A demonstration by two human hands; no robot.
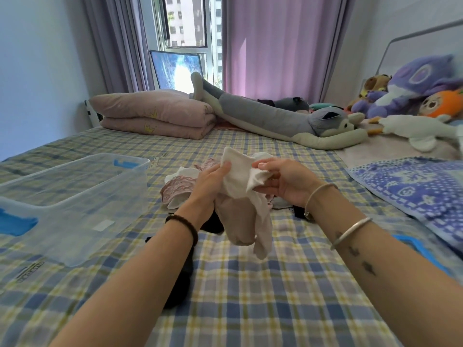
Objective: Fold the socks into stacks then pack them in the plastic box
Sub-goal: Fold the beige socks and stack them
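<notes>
Both hands hold a bunch of pale socks above the bed. My left hand (pixel 209 182) grips a white sock (pixel 238 175) from the left, and my right hand (pixel 285 180) pinches its other end. Two pinkish socks (pixel 244 222) hang down below the hands. A loose pile of pink and white socks (pixel 179 189) lies on the checked sheet just behind my left hand. Dark socks (pixel 181 279) lie under my left forearm. The clear plastic box (pixel 75 196) with blue clips stands open to the left.
A folded pink quilt (pixel 155 113) and a long grey plush dog (pixel 288 121) lie at the far side of the bed. Several plush toys (pixel 411 93) crowd the right. A blue patterned towel (pixel 416 189) and a blue lid edge (pixel 416 249) lie at right.
</notes>
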